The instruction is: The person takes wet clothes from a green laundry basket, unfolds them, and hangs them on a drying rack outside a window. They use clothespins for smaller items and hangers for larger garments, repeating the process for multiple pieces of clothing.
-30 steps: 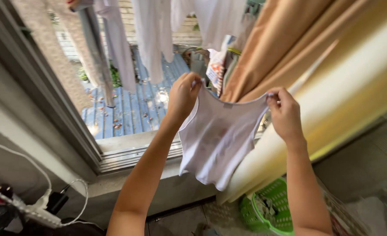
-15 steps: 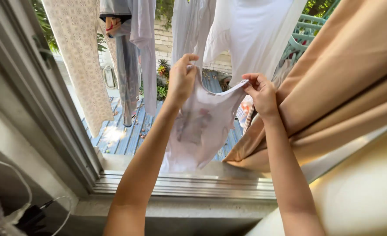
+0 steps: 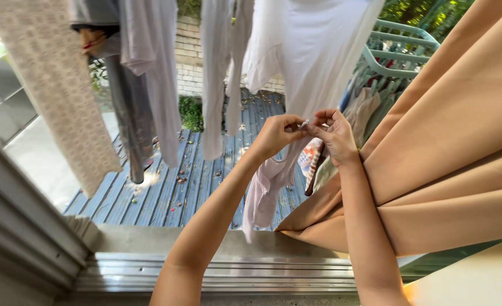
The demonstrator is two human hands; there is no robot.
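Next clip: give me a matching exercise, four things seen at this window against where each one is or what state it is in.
Things:
1. small pale lilac garment
2. tan fabric curtain
3. patterned cream cloth
4. teal plastic drying rack

Places or states:
A. hanging at the far left
B. bunched along the right side
C. pinched at its top edge by left hand and right hand
D. upper right, outside, behind the hanging white shirt

Pairs: 1-C, 2-B, 3-A, 4-D
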